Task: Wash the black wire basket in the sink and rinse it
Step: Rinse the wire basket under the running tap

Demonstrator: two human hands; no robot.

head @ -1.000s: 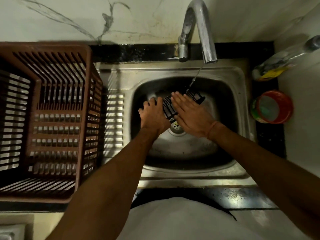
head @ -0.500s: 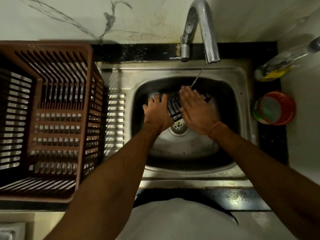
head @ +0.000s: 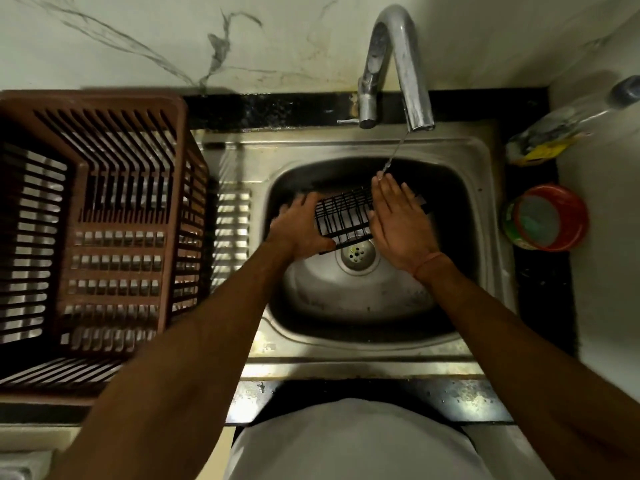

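Basket: black wire basket (head: 344,216) held over the steel sink (head: 481,209), above the drain (head: 356,252)
Left hand (head: 303,230): fingers curled round the basket's left end, thumb along its near edge
Right hand (head: 398,220): fingers straight, laid flat on the right end
Water: thin stream from the tap (head: 408,67) striking the right fingertips
Tabletop: brown plastic crate (head: 104,216) at left; red tub (head: 549,218) at right

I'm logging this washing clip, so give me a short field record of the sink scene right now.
item: black wire basket, over the sink bowl
left hand: grips the basket's left end
right hand: flat on its right side, fingers straight
tap: running, thin stream landing at the right fingertips
left of sink: brown plastic crate
right of sink: red-rimmed tub
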